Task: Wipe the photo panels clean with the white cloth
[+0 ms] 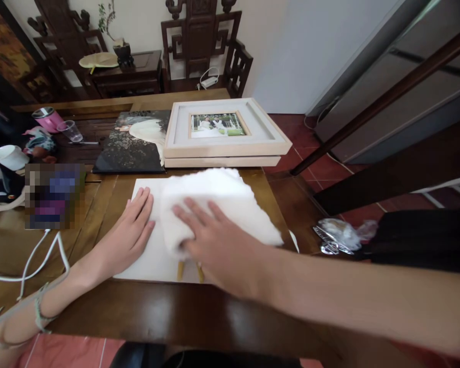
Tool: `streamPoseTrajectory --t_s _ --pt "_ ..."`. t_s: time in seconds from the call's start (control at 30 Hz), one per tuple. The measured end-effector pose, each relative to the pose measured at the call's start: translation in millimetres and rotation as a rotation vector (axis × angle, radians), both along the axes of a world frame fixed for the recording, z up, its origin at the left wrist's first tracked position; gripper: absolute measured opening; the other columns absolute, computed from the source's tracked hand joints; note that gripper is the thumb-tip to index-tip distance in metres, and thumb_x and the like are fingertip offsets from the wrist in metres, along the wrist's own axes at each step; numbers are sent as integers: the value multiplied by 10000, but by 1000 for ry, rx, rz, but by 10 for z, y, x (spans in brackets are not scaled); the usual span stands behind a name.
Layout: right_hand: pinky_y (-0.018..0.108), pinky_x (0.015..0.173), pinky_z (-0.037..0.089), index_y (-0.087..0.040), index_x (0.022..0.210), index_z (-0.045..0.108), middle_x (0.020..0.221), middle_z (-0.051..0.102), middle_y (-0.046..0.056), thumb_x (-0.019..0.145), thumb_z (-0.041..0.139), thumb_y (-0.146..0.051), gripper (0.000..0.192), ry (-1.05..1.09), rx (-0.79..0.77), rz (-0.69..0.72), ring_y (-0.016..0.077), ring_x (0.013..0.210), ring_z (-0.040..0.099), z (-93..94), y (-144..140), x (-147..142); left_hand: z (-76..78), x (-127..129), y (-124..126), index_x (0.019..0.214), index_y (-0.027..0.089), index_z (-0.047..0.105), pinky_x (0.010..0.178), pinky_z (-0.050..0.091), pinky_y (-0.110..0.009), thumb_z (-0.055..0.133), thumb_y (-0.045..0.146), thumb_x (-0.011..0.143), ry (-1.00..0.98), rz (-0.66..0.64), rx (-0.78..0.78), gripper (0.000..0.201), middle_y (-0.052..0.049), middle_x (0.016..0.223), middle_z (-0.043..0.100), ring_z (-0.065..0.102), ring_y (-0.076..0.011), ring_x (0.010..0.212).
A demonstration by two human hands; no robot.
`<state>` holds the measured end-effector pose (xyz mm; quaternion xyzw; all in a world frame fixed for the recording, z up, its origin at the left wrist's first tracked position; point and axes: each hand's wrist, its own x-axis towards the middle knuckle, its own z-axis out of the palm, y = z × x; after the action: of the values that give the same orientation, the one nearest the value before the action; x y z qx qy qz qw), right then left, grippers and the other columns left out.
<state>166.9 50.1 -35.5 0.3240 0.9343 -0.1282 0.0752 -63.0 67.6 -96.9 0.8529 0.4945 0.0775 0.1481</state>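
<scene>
A flat white board [157,255] lies on the wooden table in front of me. My left hand [134,225] rests flat on its left side, fingers stretched out. Over much of the board spreads a fluffy white cloth [222,186]. My right hand [210,235], slightly blurred, presses on the cloth and grips its near edge, which bunches under the palm. Two yellowish strips [180,271] show on the board below that hand; what they belong to is hidden. Cloth and hand cover most of the board's right side.
Behind the board lie stacked pale wooden frames [226,148] and a dark photo panel [138,143]. A pink cup [48,119], a clear plastic cup [72,132], a blurred-out item [54,197] and a white cable [57,243] are on the left. Plastic wrapping [339,232] sits at right.
</scene>
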Motion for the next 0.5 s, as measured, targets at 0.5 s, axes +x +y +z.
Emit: streamPoseTrajectory --t_s 0.5 --pt "688 977 410 -70 1188 684 1424 458 274 967 388 -215 397 173 297 327 484 1299 428 -114 -401 -438 86 -49 103 1487 168 339 1208 231 -442 136 528 997 -525 366 -177 641 -46 1558 360 317 -217 1444"
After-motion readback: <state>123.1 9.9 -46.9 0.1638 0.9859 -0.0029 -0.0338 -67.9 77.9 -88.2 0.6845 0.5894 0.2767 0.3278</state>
